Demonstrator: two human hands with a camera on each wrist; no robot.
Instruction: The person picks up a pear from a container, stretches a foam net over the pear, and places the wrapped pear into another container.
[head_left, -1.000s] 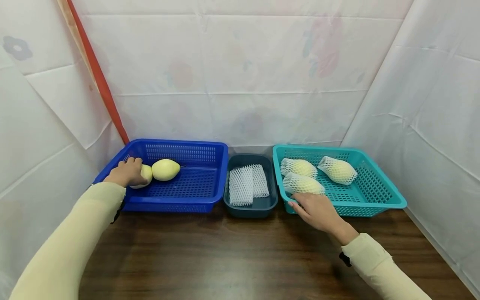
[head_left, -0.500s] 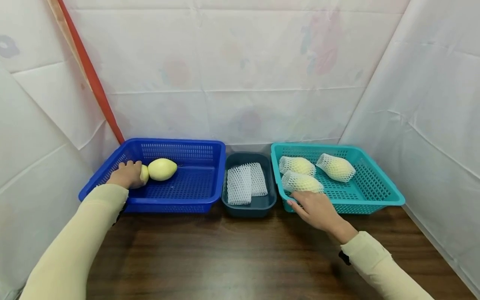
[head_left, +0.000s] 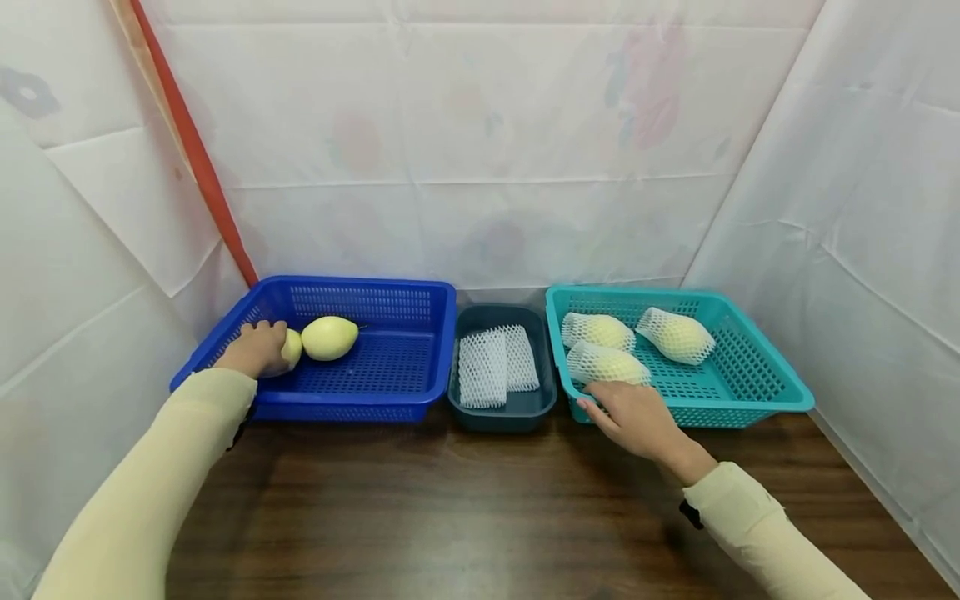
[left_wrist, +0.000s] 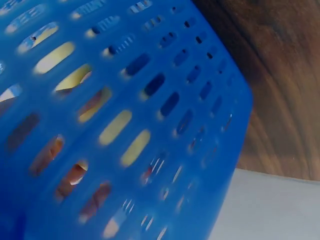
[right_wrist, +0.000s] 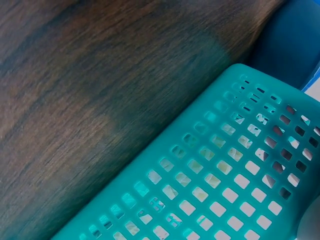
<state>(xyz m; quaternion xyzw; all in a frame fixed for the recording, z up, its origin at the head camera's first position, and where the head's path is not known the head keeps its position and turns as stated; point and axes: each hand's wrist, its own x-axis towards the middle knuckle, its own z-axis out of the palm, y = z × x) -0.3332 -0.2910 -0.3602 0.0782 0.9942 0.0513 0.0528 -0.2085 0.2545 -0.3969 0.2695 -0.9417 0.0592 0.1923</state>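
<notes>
In the head view, my left hand point(head_left: 258, 350) reaches over the front left of the blue basket point(head_left: 431, 404) and its fingers curl over a pale yellow pear point(head_left: 292, 348). Beside that fruit lies a second pear point(head_left: 330, 338) with a thin stem. Through the basket slots, the left wrist view catches strips of yellow pear point(left_wrist: 116, 127) and bits of fingers. My right hand point(head_left: 633, 419) grips the near rim of the teal basket point(head_left: 772, 408), thumb outside and fingers over the edge, right at a pear in a white foam net point(head_left: 609, 365).
Two more netted pears, a left one point(head_left: 600, 332) and a right one point(head_left: 677, 337), lie in the teal basket. Between the baskets, a dark bin point(head_left: 528, 414) holds flat white foam nets point(head_left: 483, 369). Baskets and bin stand on a brown wooden table point(head_left: 465, 508) against white sheeting point(head_left: 480, 150).
The head view shifts slightly. My left hand stays at the same pear with its fingers slightly further over it; my right hand has not moved from the teal rim.
</notes>
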